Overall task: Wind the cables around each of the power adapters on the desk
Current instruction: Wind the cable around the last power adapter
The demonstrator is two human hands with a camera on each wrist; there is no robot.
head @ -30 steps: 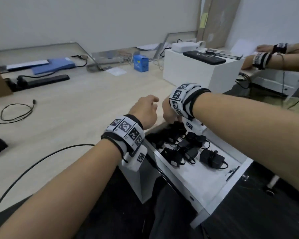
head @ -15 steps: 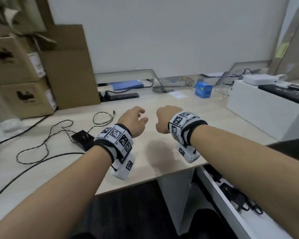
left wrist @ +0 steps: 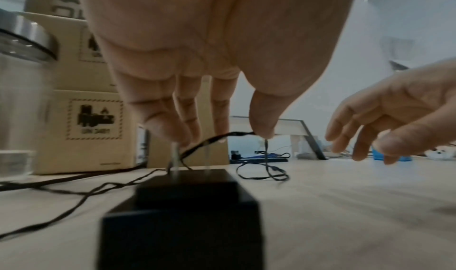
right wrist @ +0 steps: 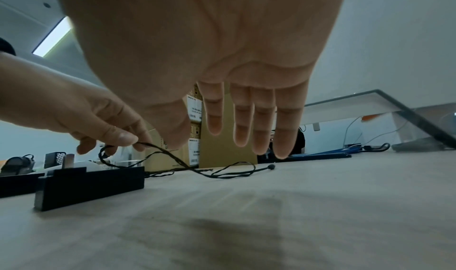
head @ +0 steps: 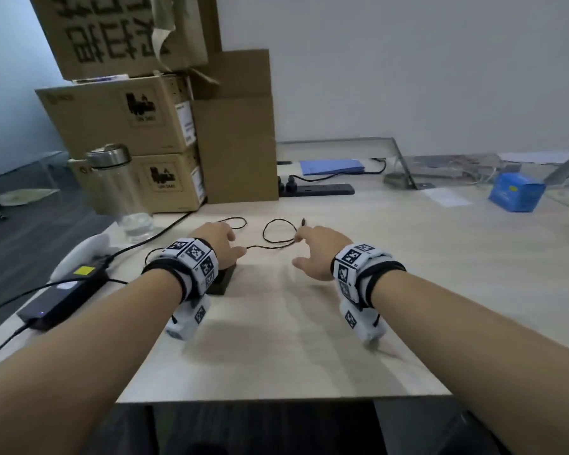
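Note:
A small black power adapter point(head: 222, 284) lies on the wooden desk, partly hidden under my left wrist; the left wrist view shows it close up as a black adapter point(left wrist: 182, 215) with its prongs pointing up. Its thin black cable point(head: 278, 233) lies in loose loops beyond both hands. My left hand point(head: 235, 246) pinches the cable point(left wrist: 217, 137) between thumb and fingers just above the adapter. My right hand point(head: 298, 251) hovers over the desk to the right with its fingers straight and holds nothing. From the right wrist I see the cable point(right wrist: 222, 174) trailing to its plug end.
A larger black power brick point(head: 63, 297) with its own thick cable lies at the left desk edge. A glass bottle point(head: 119, 188) and stacked cardboard boxes point(head: 128, 119) stand behind it. A power strip point(head: 319, 190) and a blue box point(head: 516, 192) sit further back.
The view has swung left from the open drawer to the desk. Both hands have moved forward and down to the adapter, and my left hand has taken hold of its cable.

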